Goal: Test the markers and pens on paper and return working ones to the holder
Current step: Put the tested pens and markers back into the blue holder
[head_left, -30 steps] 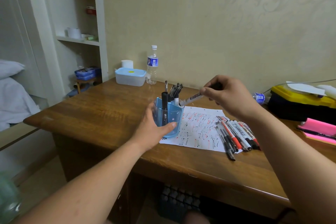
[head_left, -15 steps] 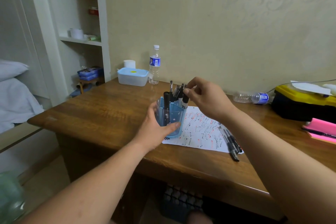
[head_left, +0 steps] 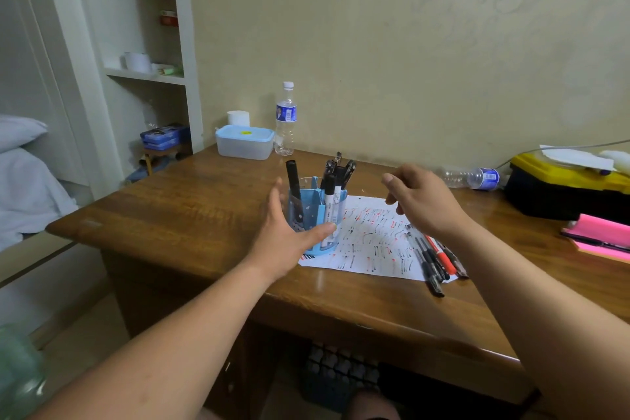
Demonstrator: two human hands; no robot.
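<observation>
The holder (head_left: 315,215), a blue plastic cup, stands on the wooden desk (head_left: 191,208) at the left edge of the scribbled paper (head_left: 371,242). Black markers and pens (head_left: 335,174) stick up out of it, one black marker (head_left: 293,177) leaning alone on its left side. My left hand (head_left: 283,235) cups it, thumb laid across the front, fingers up along the far left side. My right hand (head_left: 426,201) hovers empty above the paper, to the right of the holder, fingers loosely bent. More pens (head_left: 433,259) lie in a bunch on the paper's right edge.
</observation>
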